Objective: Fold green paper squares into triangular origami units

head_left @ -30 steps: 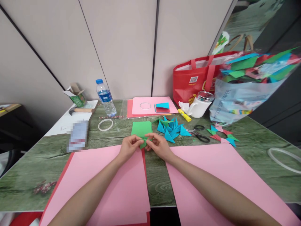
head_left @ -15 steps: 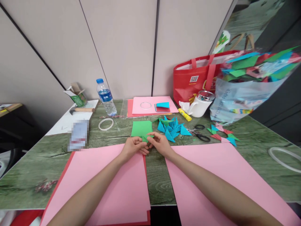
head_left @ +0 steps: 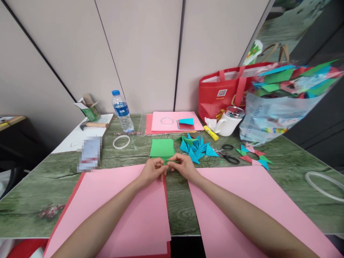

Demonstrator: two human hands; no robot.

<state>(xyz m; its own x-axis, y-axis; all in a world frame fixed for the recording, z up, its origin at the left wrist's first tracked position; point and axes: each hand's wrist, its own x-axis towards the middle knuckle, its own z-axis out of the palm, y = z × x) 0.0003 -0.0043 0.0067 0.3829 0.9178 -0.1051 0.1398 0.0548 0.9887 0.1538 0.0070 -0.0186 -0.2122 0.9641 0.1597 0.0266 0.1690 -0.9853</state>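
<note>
Both hands have drawn closer together: the left hand (head_left: 152, 170) and right hand (head_left: 183, 165) now meet, fingers clamped on a small green folded paper (head_left: 170, 161), flatter than a second ago, just above the tabletop (head_left: 129, 150) before the green paper stack (head_left: 162, 147). The plastic bag (head_left: 268, 118) reads "PAPER"; the water bottle (head_left: 122, 111) label is illegible.

Paper stack (head_left: 162, 147) behind both hands, folded triangles (head_left: 196, 147) to its right, scissors (head_left: 228, 154) further right

Small green paper piece (head_left: 169, 162) — folded, pinched
</note>
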